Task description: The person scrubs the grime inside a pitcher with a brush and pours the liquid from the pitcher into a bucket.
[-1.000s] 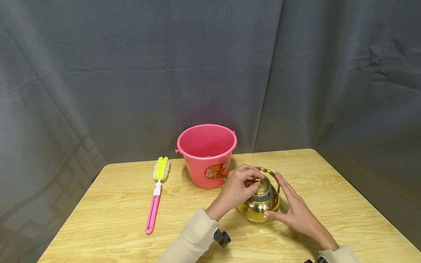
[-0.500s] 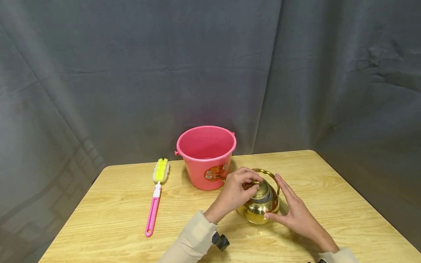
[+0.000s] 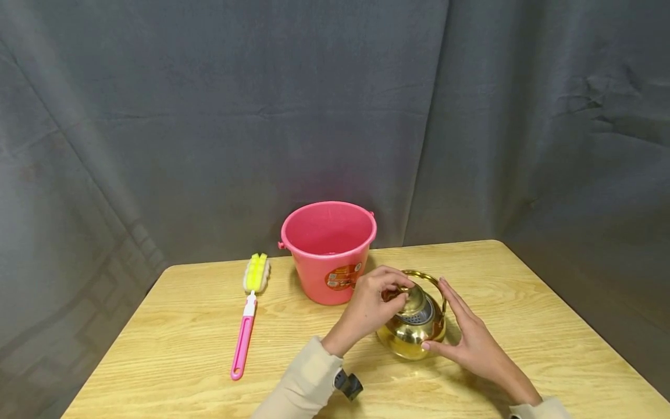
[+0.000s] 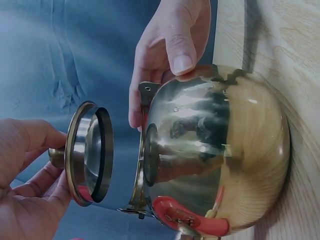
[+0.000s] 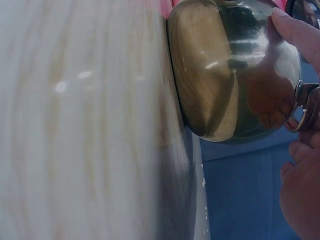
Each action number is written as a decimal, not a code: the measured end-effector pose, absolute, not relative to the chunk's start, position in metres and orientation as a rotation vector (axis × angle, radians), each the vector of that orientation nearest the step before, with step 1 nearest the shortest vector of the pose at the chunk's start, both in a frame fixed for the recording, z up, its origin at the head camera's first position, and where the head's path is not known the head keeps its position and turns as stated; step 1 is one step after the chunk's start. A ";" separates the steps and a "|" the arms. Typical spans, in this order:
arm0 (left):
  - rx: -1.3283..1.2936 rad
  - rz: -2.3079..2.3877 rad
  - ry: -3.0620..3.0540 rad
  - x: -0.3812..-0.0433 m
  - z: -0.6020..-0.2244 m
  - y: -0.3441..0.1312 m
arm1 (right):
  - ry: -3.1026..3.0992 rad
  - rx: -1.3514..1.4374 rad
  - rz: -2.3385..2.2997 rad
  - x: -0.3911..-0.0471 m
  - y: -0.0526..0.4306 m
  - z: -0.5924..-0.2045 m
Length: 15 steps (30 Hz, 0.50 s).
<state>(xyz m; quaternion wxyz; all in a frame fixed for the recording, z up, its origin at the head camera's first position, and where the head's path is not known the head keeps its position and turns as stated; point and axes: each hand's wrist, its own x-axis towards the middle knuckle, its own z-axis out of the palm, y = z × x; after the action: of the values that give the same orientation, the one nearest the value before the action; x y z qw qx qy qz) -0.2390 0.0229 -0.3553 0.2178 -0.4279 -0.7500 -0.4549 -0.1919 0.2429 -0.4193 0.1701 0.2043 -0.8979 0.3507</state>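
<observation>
A shiny gold teapot (image 3: pixel 405 337) stands on the table's right half, its arched handle (image 3: pixel 429 276) raised. My left hand (image 3: pixel 369 299) pinches the knob of the lid (image 4: pixel 82 155) between thumb and fingers. In the left wrist view that lid hangs tilted, apart from the pot. Under it a perforated metal strainer (image 3: pixel 421 316) shows in the pot's mouth. My right hand (image 3: pixel 473 343) rests against the pot's right side, fingers straight along the handle. Its thumb (image 5: pixel 295 30) touches the pot's body. The left hand hides the spout in the head view.
A pink bucket (image 3: pixel 309 276) stands behind the teapot, near the table's back edge. To the left lies a sponge brush (image 3: pixel 243 343) with a pink handle and yellow-white head. A grey curtain (image 3: pixel 262 116) hangs behind the wooden table (image 3: pixel 173 349).
My left hand has drawn the lid up and slightly left off the teapot, so more of the strainer shows. The right hand stays at the pot's side.
</observation>
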 end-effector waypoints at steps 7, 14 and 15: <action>-1.168 -1.284 -2.089 -0.239 -0.352 0.022 | -2.556 0.563 0.999 -0.192 0.242 -0.418; -1.147 -1.315 -2.088 -0.238 -0.352 0.019 | -2.567 0.556 1.003 -0.191 0.242 -0.419; -1.148 -1.317 -2.087 -0.238 -0.352 0.018 | -2.569 0.553 1.006 -0.190 0.242 -0.419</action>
<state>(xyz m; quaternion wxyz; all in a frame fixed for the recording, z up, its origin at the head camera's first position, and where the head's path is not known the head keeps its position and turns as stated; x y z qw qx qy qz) -0.2383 0.0181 -0.3524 0.2082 -0.4125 -0.7500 -0.4733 -0.1905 0.2424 -0.4195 0.1632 0.1939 -0.9007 0.3529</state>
